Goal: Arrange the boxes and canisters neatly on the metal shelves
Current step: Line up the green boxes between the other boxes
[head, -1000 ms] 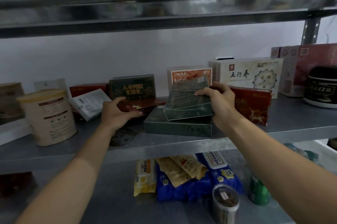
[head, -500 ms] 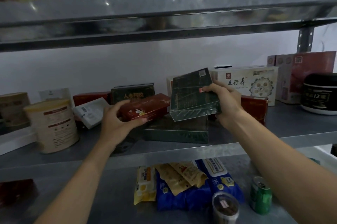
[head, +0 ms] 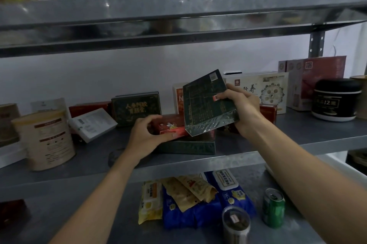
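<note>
I am holding a dark green box point(head: 208, 104) tilted up above the middle shelf point(head: 297, 140), my right hand point(head: 240, 106) curling its fingers and thumb round the box's right edge. My left hand point(head: 147, 136) is gripping a red box point(head: 170, 127) that is lying on a flat green box point(head: 188, 147) near the shelf's front edge. A beige canister point(head: 44, 140) is standing toward the left end and a black jar point(head: 335, 99) toward the right end. The grey metal is backing onto a white wall point(head: 99, 72). An upper shelf point(head: 178, 11) is running overhead, and a lower shelf point(head: 79, 204) is carrying packets and a green can point(head: 273, 208).
</note>
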